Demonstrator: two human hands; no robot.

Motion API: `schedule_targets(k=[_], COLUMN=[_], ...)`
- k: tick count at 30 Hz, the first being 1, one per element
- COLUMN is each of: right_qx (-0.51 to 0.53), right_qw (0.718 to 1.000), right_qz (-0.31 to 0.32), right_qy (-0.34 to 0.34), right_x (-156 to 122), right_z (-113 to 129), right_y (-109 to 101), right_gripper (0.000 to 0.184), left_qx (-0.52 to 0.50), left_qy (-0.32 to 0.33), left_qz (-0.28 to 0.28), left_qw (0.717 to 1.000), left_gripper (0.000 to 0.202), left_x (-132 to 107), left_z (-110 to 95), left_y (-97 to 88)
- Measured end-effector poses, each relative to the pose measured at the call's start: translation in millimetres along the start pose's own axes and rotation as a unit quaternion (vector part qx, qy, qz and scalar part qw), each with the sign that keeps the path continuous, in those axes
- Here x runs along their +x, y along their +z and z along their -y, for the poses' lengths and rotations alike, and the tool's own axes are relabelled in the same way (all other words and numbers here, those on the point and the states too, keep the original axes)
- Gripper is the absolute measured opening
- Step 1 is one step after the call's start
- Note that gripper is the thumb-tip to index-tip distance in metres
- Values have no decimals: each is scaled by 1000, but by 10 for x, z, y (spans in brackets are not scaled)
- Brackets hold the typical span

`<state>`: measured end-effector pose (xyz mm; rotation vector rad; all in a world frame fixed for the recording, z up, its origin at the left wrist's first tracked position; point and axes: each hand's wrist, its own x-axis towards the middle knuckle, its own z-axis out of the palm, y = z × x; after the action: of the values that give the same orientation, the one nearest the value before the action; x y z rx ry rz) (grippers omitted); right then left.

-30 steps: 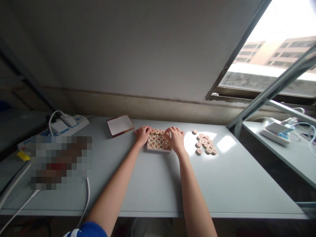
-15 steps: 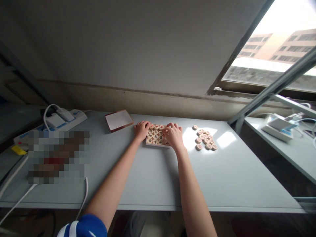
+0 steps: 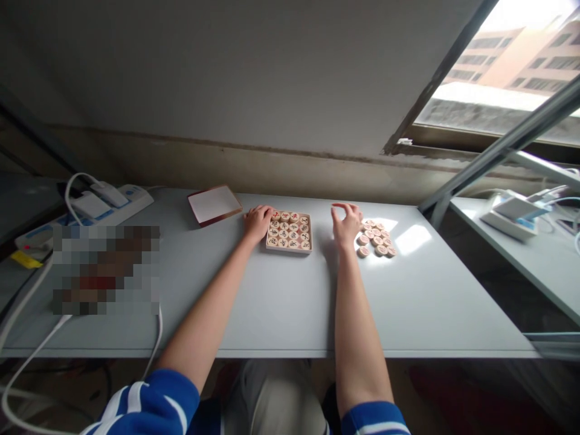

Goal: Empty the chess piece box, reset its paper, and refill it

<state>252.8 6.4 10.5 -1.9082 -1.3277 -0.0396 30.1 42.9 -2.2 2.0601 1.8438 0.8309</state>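
A shallow box (image 3: 290, 250) holds rows of round wooden Chinese chess pieces (image 3: 283, 234), with red characters along the back and black ones in front. My left hand (image 3: 257, 223) grips the box's left side, its fingers bent over the back left corner. To the right of the box, my right hand (image 3: 348, 225) hovers above the desk. Its thumb and forefinger are spread in a C shape, and I see nothing between them. Close to that hand lies a group of loose chess pieces (image 3: 377, 240), partly behind it.
Back left on the grey desk (image 3: 281, 302) lies an open lid (image 3: 214, 205), inner side up. Further left are a power strip (image 3: 136, 196) with plugs, a white cable (image 3: 159, 326) and a blurred-out patch. A metal post (image 3: 441, 211) stands at the right.
My right hand has left the box and moved right toward the loose pieces. It now hides the single piece behind the group. My left hand stays at the box. The view has tilted slightly down.
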Motion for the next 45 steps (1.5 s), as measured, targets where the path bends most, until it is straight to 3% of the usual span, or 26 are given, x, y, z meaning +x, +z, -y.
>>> schedule_targets(k=[3,6,11,14,18,21,24,30,40,45], right_qx=[-93,-142,-102,-49,37,144,245,263,275,318], right_qw=[991,988,994,999,996,978,951,931,929,915], right_qz=[-49,-17,-9,4,80,140,157,200,225,242], right_qy=[79,62,31,-2,-19,-52,-102,-153,-100,-48], right_x=[36,22,36,67,60,10,-52,-146,-142,-105], right_z=[-221,-317,-330,-332,-274,-145,28,238,188,177], right_y=[22,56,60,64,78,67,55,112,165,83], right_gripper=[35,34,30,31,22,25,29,26,29,38], left_qx=[-5,-19,-6,12,37,28,17,7,-28,-58], left_qy=[4,26,150,204,245,248,236,224,225,218], left_qz=[-1,-28,-66,-35,31,47,51,75,79,76], left_qw=[1000,999,986,978,968,967,970,972,971,971], left_gripper=[29,29,30,32,31,32,37,39,38,41], left_x=[2,-16,-88,-130,-167,-174,-161,-132,-106,-97], left_z=[9,-12,-151,-228,-251,-226,-189,-127,-96,-59], left_y=[3,-11,-102,-154,-159,-135,-104,-36,-26,10])
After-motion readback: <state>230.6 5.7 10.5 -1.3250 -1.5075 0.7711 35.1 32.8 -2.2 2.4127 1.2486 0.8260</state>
